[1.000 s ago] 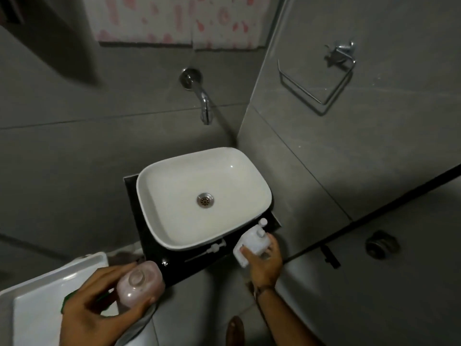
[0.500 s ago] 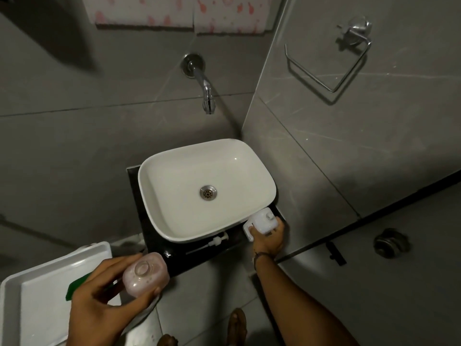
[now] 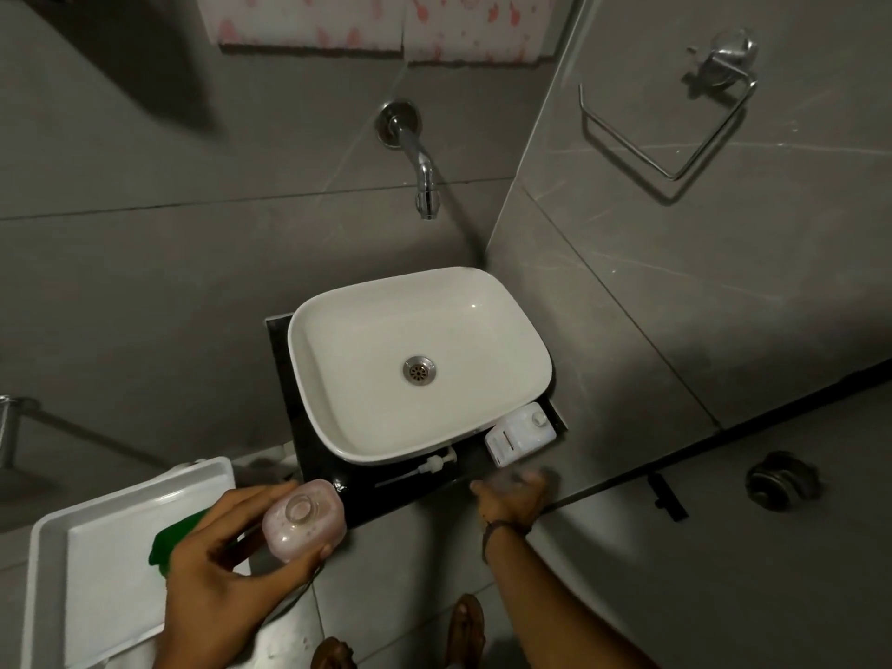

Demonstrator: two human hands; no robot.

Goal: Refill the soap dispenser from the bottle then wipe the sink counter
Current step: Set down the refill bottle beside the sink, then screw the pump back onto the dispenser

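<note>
One dispenser [image 3: 304,525], one bottle [image 3: 520,437], two hands.

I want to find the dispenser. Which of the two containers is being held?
The pink container, its top open, is in the left hand. The white bottle stands on the black counter, untouched.

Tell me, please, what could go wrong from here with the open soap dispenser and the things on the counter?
The left hand holds the pink soap dispenser with its neck open, out past the counter edge over the floor; tilting it could spill soap. The pump head lies loose near the black counter's front edge and could get knocked off. The white refill bottle stands near the counter's corner, where the nearby right hand might bump it.
</note>
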